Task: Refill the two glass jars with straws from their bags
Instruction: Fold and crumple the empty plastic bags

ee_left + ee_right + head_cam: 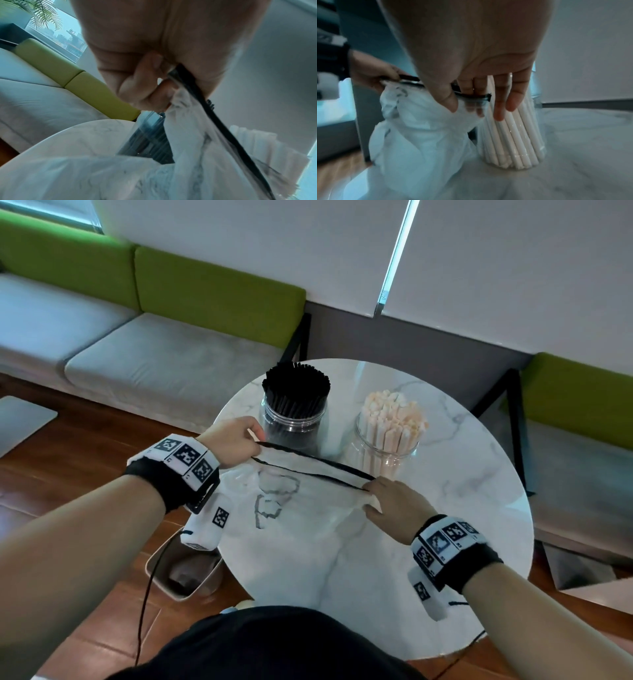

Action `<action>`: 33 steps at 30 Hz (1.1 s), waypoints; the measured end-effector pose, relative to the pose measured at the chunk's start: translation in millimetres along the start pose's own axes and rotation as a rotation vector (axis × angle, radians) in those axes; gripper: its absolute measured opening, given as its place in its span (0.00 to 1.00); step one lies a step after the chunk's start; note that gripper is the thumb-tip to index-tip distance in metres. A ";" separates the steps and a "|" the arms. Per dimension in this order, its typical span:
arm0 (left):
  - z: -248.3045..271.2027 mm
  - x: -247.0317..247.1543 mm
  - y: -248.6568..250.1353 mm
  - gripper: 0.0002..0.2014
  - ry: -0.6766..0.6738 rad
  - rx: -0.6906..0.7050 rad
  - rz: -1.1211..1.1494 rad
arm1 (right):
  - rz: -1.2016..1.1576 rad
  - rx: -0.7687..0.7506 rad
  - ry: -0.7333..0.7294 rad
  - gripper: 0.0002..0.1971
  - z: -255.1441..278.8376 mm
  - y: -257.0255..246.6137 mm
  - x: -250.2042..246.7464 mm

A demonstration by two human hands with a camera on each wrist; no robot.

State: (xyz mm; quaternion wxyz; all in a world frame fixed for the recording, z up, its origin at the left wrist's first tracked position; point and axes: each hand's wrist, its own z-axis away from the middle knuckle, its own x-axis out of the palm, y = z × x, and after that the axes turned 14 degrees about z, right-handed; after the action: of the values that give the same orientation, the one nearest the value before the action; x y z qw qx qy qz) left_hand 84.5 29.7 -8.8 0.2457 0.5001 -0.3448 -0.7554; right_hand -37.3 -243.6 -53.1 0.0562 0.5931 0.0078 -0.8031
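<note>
A round marble table [462,508] holds 2 glass jars side by side at its far edge. A clear bag [301,508] with a black zip strip is stretched in front of them. The left hand [233,443] pinches one top corner, the right hand [394,508] pinches the other. The left jar [291,422] is packed with black straws [296,386], the right jar [383,453] with white straws [390,419].

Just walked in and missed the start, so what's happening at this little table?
A person holds a clear zip bag stretched over a round marble table. The left hand pinches one end of its black zip strip, the right hand the other end. The bag looks empty. Behind it stand two glass jars, one packed with black straws, the other with white straws. Both jars look full.
</note>
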 end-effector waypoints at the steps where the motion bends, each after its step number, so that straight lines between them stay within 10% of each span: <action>1: 4.2 1.1 3.5 0.08 0.023 0.013 0.016 | -0.074 0.014 0.021 0.20 2.5 2.5 0.6; 8: 30.6 14.1 27.1 0.09 0.154 0.103 0.019 | -0.237 0.075 0.661 0.19 20.5 -27.0 -24.6; 13: 46.7 32.4 55.7 0.10 -0.054 0.088 0.365 | -0.421 -0.150 0.427 0.45 8.3 -67.8 -49.0; 16: 55.9 27.6 60.3 0.17 -0.108 0.137 0.540 | -0.478 -0.133 0.456 0.19 -0.4 -61.0 -48.3; 18: 55.9 18.7 41.6 0.33 -0.049 0.231 0.230 | -0.538 -0.141 0.488 0.05 2.6 -46.3 -48.9; 21: 58.6 19.9 8.3 0.47 -0.057 0.249 -0.434 | -0.725 -0.139 0.371 0.18 14.3 -31.3 -54.4; 26: 45.7 17.1 -25.1 0.09 0.107 0.243 -0.318 | -0.722 0.178 0.492 0.04 9.8 10.6 -46.7; 33: 31.5 -4.2 -46.4 0.22 0.160 0.090 -0.177 | -0.841 0.423 0.638 0.07 20.7 64.0 -15.8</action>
State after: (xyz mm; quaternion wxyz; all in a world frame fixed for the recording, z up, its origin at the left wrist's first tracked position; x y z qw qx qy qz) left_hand 55.8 71.1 -33.6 0.1822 0.5977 -0.3123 -0.7156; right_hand -46.1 -307.5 -28.4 -0.3937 0.7504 0.0987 -0.5216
